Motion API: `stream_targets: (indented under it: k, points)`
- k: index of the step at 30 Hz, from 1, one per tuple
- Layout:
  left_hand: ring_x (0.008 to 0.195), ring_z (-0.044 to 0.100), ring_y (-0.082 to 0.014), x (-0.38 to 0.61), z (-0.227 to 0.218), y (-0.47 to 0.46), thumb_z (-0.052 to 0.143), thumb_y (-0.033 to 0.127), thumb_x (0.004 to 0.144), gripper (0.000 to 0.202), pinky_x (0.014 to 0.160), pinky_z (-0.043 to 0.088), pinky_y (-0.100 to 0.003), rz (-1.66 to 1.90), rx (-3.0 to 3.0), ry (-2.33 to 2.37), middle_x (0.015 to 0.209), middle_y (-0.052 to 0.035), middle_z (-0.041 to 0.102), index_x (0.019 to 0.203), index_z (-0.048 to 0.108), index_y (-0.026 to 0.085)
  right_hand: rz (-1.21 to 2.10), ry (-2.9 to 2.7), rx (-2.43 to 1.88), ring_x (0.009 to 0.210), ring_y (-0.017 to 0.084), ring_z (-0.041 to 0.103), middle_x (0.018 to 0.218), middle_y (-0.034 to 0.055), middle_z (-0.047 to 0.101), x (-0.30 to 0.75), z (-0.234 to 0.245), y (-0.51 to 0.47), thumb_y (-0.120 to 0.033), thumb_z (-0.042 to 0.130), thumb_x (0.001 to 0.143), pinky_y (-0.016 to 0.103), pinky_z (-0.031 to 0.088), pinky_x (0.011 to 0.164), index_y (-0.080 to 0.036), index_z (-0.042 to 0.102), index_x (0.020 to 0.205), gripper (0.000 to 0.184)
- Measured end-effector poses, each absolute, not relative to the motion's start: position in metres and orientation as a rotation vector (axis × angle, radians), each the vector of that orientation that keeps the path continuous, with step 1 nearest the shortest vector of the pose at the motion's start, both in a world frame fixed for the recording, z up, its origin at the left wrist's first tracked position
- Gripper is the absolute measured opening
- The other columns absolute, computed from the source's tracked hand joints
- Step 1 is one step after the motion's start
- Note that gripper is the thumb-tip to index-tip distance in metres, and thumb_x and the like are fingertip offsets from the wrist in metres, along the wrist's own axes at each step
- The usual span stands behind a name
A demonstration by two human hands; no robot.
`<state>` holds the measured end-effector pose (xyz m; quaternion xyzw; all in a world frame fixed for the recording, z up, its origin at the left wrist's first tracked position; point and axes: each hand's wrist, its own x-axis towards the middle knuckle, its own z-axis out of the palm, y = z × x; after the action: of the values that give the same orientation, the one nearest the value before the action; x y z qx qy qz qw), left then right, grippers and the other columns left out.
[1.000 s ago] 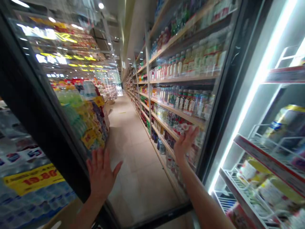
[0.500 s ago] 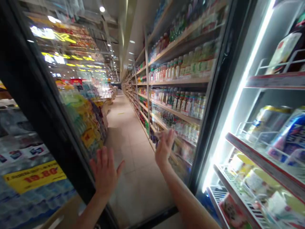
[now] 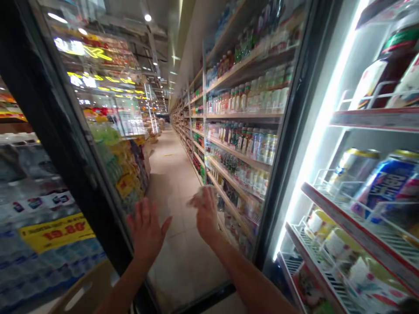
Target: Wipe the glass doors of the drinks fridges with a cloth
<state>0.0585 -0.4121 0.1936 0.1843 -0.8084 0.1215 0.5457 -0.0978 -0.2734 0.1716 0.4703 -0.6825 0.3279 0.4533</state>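
Observation:
A glass cooler door [image 3: 178, 270] with a black frame [image 3: 73, 168] stands in front of me, and the shop aisle shows through it. Against the pane, close to the left frame bar, my left hand [image 3: 146, 231] lies flat with its fingers spread. My right hand [image 3: 207, 220] is near the middle of the glass, holding a pale, thin cloth or tissue [image 3: 210, 190] against it. Motion blurs the cloth and the fingertips, so its exact kind is unclear.
On the right, a lit cooler holds shelves [image 3: 347, 213] of cans [image 3: 382, 181], cups [image 3: 338, 244] and bottles [image 3: 373, 83]. Packed water bottles with a yellow price sign [image 3: 57, 231] stand at left. A cardboard carton [image 3: 87, 290] is below. Drink shelves [image 3: 242, 115] show through the glass.
My right hand has moved left across the glass with the cloth. My left hand has stayed nearly in place. The view has shifted slightly.

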Motion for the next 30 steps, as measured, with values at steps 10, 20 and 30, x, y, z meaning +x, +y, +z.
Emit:
stream_targets:
  k: [10,20,30]
  points:
    - [0.137,0.019,-0.0333,0.061,0.191,-0.414,0.047,0.043,0.087,0.072,0.108,0.018,-0.059,0.312,0.455,-1.924,0.146,-0.0189,0.026,0.145,0.012,0.018,1.162,-1.604,0.453,0.139,0.030,0.015,0.150,0.0154,0.017,-0.142,0.194,-0.228,-0.016,0.028,0.090,0.058,0.031,0.103,-0.017,0.036,0.138,0.049]
    - [0.137,0.018,-0.0324,0.061,0.194,-0.415,0.050,0.042,0.086,0.075,0.107,0.019,-0.058,0.347,0.421,-1.898,0.145,-0.0187,0.028,0.145,0.011,0.019,0.874,-1.582,0.857,0.138,0.023,0.021,0.143,0.0065,0.036,-0.130,0.208,-0.237,-0.011,0.035,0.088,0.052,0.030,0.106,-0.027,0.048,0.128,0.045]
    - [0.137,0.017,-0.0311,0.068,0.193,-0.415,0.045,0.039,0.088,0.065,0.109,0.015,-0.058,0.268,0.409,-1.934,0.145,-0.0175,0.028,0.143,0.019,0.017,0.652,-1.574,1.316,0.136,0.018,0.025,0.134,0.0022,0.049,-0.099,0.194,-0.253,-0.009,0.041,0.083,0.045,0.025,0.111,-0.027,0.056,0.120,0.044]
